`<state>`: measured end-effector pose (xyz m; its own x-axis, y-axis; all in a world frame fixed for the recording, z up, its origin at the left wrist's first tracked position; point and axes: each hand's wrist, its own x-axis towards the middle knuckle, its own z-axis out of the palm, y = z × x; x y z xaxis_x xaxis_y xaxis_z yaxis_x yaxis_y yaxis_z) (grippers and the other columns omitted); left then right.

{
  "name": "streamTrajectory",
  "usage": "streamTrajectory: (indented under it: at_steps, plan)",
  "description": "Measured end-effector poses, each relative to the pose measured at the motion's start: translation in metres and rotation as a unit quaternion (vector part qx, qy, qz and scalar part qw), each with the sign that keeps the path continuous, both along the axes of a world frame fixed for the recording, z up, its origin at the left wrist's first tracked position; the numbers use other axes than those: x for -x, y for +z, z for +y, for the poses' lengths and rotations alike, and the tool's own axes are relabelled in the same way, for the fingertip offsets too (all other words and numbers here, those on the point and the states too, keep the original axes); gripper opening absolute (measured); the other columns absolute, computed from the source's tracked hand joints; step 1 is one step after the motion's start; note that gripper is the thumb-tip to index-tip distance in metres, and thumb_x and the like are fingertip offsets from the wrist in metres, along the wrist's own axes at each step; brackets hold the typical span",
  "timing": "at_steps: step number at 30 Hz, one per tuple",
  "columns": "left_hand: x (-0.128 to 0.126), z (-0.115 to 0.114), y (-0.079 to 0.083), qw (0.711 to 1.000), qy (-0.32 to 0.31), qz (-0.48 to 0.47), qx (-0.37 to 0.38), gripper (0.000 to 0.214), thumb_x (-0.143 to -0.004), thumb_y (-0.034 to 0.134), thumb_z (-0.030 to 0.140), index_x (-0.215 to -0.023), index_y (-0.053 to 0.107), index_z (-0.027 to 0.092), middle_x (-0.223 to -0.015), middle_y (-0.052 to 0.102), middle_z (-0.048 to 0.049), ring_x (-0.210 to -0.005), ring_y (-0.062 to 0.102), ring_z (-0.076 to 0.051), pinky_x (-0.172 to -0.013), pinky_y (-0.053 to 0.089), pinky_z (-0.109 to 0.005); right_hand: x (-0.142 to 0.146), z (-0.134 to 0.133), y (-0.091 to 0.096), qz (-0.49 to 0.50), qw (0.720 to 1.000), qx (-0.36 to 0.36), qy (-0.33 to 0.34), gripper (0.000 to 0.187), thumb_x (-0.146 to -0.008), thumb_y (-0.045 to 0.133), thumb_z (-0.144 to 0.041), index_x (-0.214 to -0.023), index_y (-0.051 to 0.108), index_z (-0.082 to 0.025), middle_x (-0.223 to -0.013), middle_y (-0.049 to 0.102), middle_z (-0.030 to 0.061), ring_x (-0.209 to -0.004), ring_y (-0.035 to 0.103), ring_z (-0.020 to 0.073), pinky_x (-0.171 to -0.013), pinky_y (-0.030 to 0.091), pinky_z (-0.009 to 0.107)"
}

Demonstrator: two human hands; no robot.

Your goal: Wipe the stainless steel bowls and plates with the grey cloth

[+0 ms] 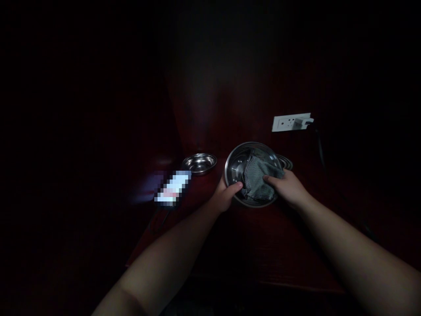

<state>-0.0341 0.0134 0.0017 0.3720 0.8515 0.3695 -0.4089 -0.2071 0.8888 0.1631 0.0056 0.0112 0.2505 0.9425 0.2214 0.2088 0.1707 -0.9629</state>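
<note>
A shiny metal bowl (234, 164) is held up over the dark red table, its open side tilted toward me. My left hand (226, 193) grips its left rim, with the thumb inside and the fingers hidden behind. A grey-green cloth (259, 175) with a patterned edge lies against the inside of the bowl. My right hand (287, 186) pinches the cloth at the bowl's right side, thumb on top; its other fingers are mostly hidden behind the cloth and rim.
A second metal bowl (200, 163) stands at the back left of the table (263, 259). Nearer lies a phone (173, 188) with a lit, blurred-out screen. Another metal dish (287, 162) shows partly behind the held bowl. A wall socket (291, 122) has a plug and cable. The surroundings are very dark.
</note>
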Motion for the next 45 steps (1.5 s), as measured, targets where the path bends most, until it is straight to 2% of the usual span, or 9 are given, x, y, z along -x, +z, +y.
streamTrajectory:
  at_steps: [9, 18, 25, 36, 41, 45]
  plan:
    - [-0.0015, -0.0004, 0.0001, 1.0, -0.002, -0.003, -0.002, 0.061, -0.065, 0.066, 0.033, -0.121, 0.045, 0.019, -0.124, 0.053, -0.0088, -0.116, 0.046, -0.028, -0.094, 0.037, -0.041, 0.0026, -0.0014, 0.0028, 0.008, 1.0, 0.003, -0.003, 0.026, -0.06, 0.065, -0.027, -0.085, 0.062, -0.018, -0.084, 0.069, 0.0051, -0.074, 0.065, 0.0212, -0.07, 0.051, 0.034]
    - [-0.0008, 0.0003, -0.0011, 1.0, -0.001, -0.001, 0.003, 0.058, -0.066, 0.065, 0.033, -0.118, 0.047, 0.018, -0.116, 0.058, -0.0087, -0.116, 0.046, -0.027, -0.094, 0.037, -0.041, 0.0008, -0.0001, 0.0006, -0.002, 1.0, -0.002, -0.001, 0.026, -0.062, 0.064, -0.028, -0.087, 0.061, -0.018, -0.087, 0.068, 0.0058, -0.076, 0.065, 0.0216, -0.072, 0.051, 0.035]
    - [-0.001, 0.001, -0.0019, 1.0, -0.005, -0.01, 0.008, 0.058, -0.065, 0.066, 0.032, -0.118, 0.047, 0.018, -0.123, 0.053, -0.0088, -0.116, 0.046, -0.027, -0.095, 0.037, -0.041, 0.0009, -0.0005, 0.001, 0.0, 1.0, -0.003, 0.001, 0.025, -0.061, 0.065, -0.027, -0.084, 0.061, -0.017, -0.084, 0.068, 0.0053, -0.076, 0.065, 0.0216, -0.074, 0.05, 0.036]
    - [-0.0009, -0.0002, 0.0003, 1.0, -0.006, -0.005, 0.016, 0.058, -0.065, 0.066, 0.033, -0.118, 0.047, 0.017, -0.12, 0.056, -0.0089, -0.114, 0.048, -0.028, -0.093, 0.039, -0.04, -0.0005, 0.0017, -0.001, -0.01, 1.0, -0.006, 0.001, 0.03, -0.061, 0.066, -0.027, -0.089, 0.062, -0.016, -0.087, 0.069, 0.0069, -0.076, 0.065, 0.0215, -0.073, 0.051, 0.036]
    - [-0.0007, 0.0013, -0.0016, 1.0, 0.001, -0.001, 0.008, 0.062, -0.065, 0.066, 0.033, -0.121, 0.045, 0.018, -0.125, 0.052, -0.009, -0.117, 0.045, -0.028, -0.094, 0.038, -0.04, -0.0012, 0.0025, -0.0022, -0.007, 1.0, -0.016, 0.006, 0.039, -0.059, 0.069, -0.028, -0.095, 0.063, -0.016, -0.091, 0.069, 0.0063, -0.08, 0.065, 0.0215, -0.075, 0.05, 0.036]
    - [-0.0009, 0.0021, -0.0012, 1.0, -0.001, -0.002, 0.002, 0.065, -0.066, 0.066, 0.032, -0.125, 0.042, 0.019, -0.126, 0.051, -0.0092, -0.118, 0.044, -0.028, -0.095, 0.037, -0.041, -0.0002, 0.0022, -0.0013, -0.002, 1.0, -0.005, 0.004, 0.039, -0.059, 0.069, -0.028, -0.094, 0.063, -0.015, -0.09, 0.069, 0.0068, -0.08, 0.065, 0.0217, -0.074, 0.05, 0.035]
